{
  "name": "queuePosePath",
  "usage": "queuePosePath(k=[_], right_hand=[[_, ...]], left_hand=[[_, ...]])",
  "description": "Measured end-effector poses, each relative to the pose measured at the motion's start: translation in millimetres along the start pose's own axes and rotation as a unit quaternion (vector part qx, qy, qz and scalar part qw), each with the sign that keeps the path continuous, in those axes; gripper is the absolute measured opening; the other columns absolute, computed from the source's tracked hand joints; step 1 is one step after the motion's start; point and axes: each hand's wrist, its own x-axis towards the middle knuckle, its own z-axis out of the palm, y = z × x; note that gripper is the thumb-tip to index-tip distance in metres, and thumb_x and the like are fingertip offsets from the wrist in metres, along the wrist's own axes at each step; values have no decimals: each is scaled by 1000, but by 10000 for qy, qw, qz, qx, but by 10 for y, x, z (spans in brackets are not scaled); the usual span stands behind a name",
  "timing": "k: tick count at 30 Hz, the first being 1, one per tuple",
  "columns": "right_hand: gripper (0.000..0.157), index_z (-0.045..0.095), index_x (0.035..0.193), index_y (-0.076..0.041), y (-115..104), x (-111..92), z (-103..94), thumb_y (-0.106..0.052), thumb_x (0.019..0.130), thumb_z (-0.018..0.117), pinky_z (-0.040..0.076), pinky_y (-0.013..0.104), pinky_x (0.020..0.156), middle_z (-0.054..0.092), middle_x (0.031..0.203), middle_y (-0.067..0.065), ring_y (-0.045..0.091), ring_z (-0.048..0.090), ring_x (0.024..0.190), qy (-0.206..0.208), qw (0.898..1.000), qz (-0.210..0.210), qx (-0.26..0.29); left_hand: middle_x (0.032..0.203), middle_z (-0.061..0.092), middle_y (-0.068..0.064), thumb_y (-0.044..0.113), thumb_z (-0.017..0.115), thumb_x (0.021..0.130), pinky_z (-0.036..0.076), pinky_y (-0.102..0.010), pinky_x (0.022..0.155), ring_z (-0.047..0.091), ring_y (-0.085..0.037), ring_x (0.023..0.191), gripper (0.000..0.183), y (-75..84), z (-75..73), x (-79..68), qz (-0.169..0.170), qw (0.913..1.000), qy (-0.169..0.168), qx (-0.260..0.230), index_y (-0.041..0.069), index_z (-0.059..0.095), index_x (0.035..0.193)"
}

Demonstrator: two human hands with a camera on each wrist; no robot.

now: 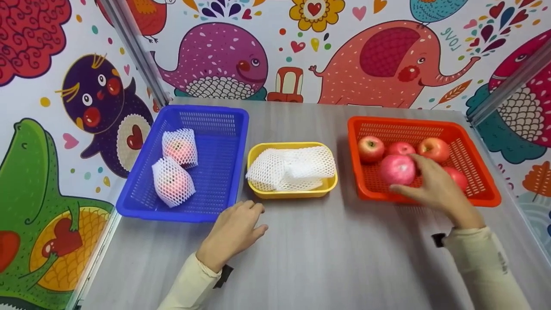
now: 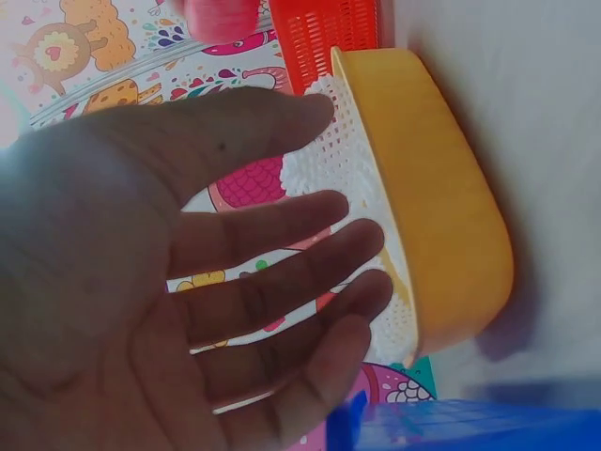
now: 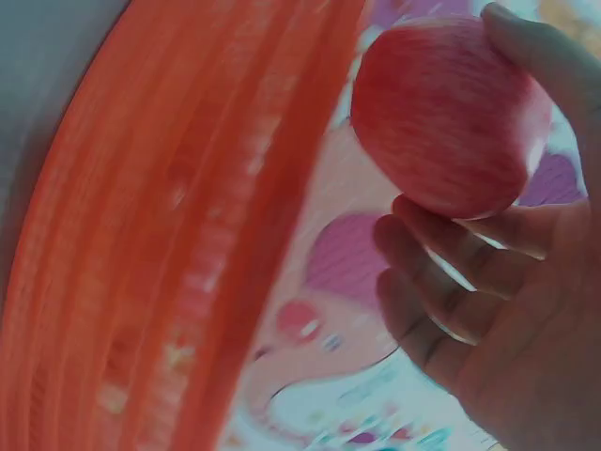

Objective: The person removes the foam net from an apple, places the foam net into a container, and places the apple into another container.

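My right hand (image 1: 437, 189) grips a pinkish-red apple (image 1: 397, 169) between thumb and fingers, above the red basket (image 1: 488, 189). In the right wrist view the apple (image 3: 451, 117) is raised past the basket's rim. Several more apples (image 1: 433, 149) lie inside that basket. My left hand (image 1: 236, 230) holds nothing; its fingers are spread and slightly bent near the front right corner of the blue basket (image 1: 215, 172). Close by stands a yellow container (image 1: 292, 194) with white foam net sleeves (image 1: 297, 165) heaped in it, seen behind the fingers in the left wrist view.
Two apples in white foam nets (image 1: 173, 183) lie in the left part of the blue basket. All three containers stand on a grey tabletop (image 1: 301, 249). Printed panels (image 1: 284, 51) with metal posts (image 1: 140, 56) enclose the back and sides.
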Motion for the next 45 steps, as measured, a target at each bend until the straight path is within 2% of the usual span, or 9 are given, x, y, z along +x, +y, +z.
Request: queuePosePath(k=[5,11,16,21,26,32,38,41,45], right_hand=[[102,34,143,5,413,188,-152,-62,78,76,42,69,90,46,131,29,48,43,116,-654,9939,700,-542],[103,35,135,9,709,302,-147,-67,77,73,45,66,82,48,118,35,51,45,106,-1271,9794,1191,-1021],[104,34,134,9,786,326,-107,-70,76,71,45,65,84,45,118,34,51,44,106,-1520,9726,1467,-969],[106,29,139,9,819,311,-81,-67,79,71,40,68,91,40,124,35,53,40,112,-1590,9730,1491,-756],[106,27,141,11,826,287,-103,-67,81,69,39,69,91,40,122,35,53,39,112,-1592,9733,1466,-771],[92,33,135,12,751,259,-144,-60,89,64,39,68,90,41,115,33,52,42,107,-1382,9782,1260,-905],[94,31,143,11,453,125,-127,-60,90,62,36,72,94,39,129,39,56,38,116,-922,9855,1084,-926],[87,40,141,8,202,49,-57,-57,90,65,37,72,92,43,133,37,55,42,117,-426,9917,773,-939],[64,54,128,6,-114,-60,89,-41,89,73,43,67,88,56,122,30,47,52,108,360,9938,47,-1052]], left_hand=[[88,65,-4,26,82,82,54,-37,72,64,-22,81,30,0,10,-25,87,9999,125,-9,6,71,101],[88,65,-4,27,82,82,54,-37,71,65,-22,81,30,1,12,-59,120,9998,182,18,6,71,101],[89,66,-4,26,82,82,54,-37,72,65,-22,82,30,-4,9,-74,112,9998,181,-31,6,71,101],[89,66,-4,27,81,83,54,-37,72,65,-22,82,29,-13,-2,-70,87,9997,233,-38,7,71,102],[90,66,-4,27,80,84,54,-37,71,64,-22,82,30,-26,-43,-67,52,9996,287,-37,7,71,104],[90,65,-4,30,78,86,54,-38,70,62,-23,81,32,-51,-89,-60,6,9995,326,55,7,70,106],[90,64,-4,29,80,84,53,-38,69,61,-25,79,32,-55,-134,-36,16,9989,452,119,6,70,105],[90,65,-4,29,80,84,53,-38,70,61,-24,80,33,-49,-142,-24,0,9989,446,133,6,70,106],[89,64,-4,29,80,84,53,-38,70,61,-23,79,33,-38,-145,-3,57,9988,470,110,6,70,106]])
